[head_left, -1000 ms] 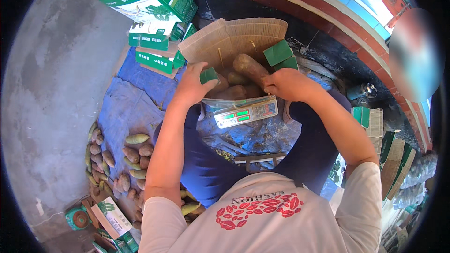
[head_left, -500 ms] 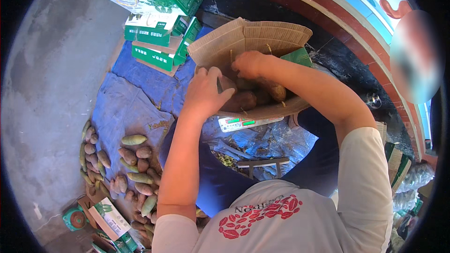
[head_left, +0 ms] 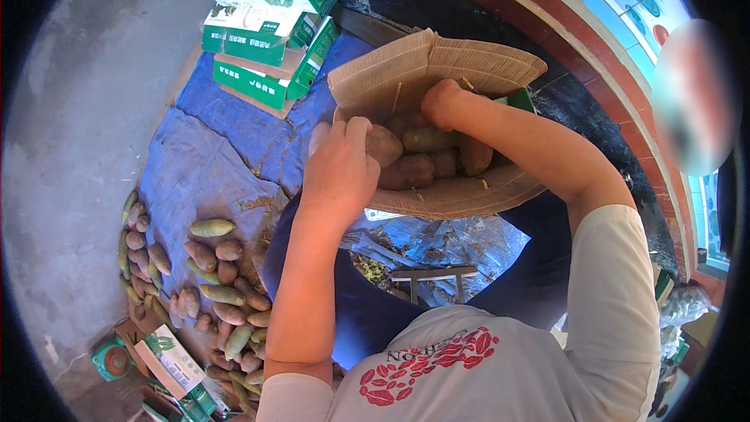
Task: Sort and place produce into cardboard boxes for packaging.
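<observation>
An open cardboard box (head_left: 434,70) stands between my legs, with its brown flaps raised. Inside lie several thick brown and greenish tubers (head_left: 409,171). My left hand (head_left: 344,164) is closed over the box's left rim, beside a tuber in that corner. At the far side of the box, my right hand (head_left: 441,103) reaches down bent at the wrist. Its fingers are hidden, so whether it holds anything does not show. Just a white corner of a scale (head_left: 383,214) peeks out below the box's near edge.
Brown and green tubers (head_left: 226,295) lie piled on a blue sheet (head_left: 207,148) at left. Green-and-white cartons (head_left: 250,39) are stacked at the far left. Between my legs is a small metal-framed stand (head_left: 434,273). A tiled wall base (head_left: 617,101) curves along the right.
The box has shifted right and toward me, covering most of the scale's lit display. My left hand has closed further over the rim. My right hand has moved right along the far side.
</observation>
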The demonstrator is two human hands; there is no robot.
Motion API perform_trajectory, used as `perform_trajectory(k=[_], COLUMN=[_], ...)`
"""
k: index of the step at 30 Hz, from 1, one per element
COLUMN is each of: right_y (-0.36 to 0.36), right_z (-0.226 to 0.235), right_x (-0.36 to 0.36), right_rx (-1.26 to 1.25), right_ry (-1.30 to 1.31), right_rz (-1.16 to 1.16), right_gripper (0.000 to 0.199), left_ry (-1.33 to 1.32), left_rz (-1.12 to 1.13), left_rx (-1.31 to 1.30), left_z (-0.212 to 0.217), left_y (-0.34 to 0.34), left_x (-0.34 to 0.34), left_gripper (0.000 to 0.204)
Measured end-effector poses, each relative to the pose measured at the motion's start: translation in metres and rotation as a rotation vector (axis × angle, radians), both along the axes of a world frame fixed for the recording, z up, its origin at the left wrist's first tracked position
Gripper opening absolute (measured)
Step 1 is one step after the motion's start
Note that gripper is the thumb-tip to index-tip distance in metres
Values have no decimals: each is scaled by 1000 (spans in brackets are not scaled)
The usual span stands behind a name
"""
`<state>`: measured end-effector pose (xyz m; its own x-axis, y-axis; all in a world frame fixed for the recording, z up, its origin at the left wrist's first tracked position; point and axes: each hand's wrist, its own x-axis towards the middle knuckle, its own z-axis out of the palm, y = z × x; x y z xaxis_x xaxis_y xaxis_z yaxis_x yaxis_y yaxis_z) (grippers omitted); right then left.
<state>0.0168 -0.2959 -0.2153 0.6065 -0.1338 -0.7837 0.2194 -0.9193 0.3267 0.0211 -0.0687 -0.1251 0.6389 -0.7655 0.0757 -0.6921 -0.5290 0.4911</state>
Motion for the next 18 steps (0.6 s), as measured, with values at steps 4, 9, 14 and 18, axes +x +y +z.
perform_trajectory(k=[4, 9, 14, 18], right_y=[4, 33, 34, 7], right_z=[-39, -59, -48, -8], right_x=[-3, -22, -22, -27], right_rx=[319, 357, 335, 465], right_ry=[-87, -257, -320, -466], right_rz=[-8, 108, 78, -29], right_gripper=[37, 23, 26, 32], left_ry=[-16, -13, 18, 50], left_rz=[26, 26, 8, -14], left_rx=[51, 76, 71, 78], left_z=[2, 3, 3, 4], left_y=[0, -1, -2, -4], left_x=[-2, -2, -1, -1], left_gripper=[36, 35, 34, 40])
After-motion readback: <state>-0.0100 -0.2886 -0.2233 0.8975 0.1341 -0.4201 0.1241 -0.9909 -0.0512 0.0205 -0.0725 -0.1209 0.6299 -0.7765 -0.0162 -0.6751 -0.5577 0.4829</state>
